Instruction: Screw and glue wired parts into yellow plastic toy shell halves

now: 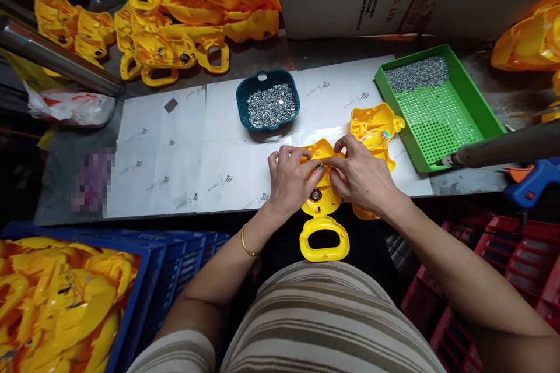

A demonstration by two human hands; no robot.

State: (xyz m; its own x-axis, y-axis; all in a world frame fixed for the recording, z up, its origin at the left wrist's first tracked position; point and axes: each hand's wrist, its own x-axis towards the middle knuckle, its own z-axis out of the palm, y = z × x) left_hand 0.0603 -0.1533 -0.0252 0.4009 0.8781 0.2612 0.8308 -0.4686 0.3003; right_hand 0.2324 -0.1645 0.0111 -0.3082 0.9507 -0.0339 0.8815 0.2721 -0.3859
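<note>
Head view: the yellow shell (331, 204) lies at the front edge of the counter (65, 169), its handle (324, 254) overhanging. My left hand (289, 179) and right hand (364, 176) meet over the small green board (321, 166) inside; whether either pinches it, I cannot tell. I judge the shell light, stiff, slick (rim or handle best for holding), the board fragile, edges only.

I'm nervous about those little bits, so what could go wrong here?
The tiny green part at the left hand might slip. The yellow shell could tip, since its handle juts past the table. The right hand might bump the other shell near it.
</note>
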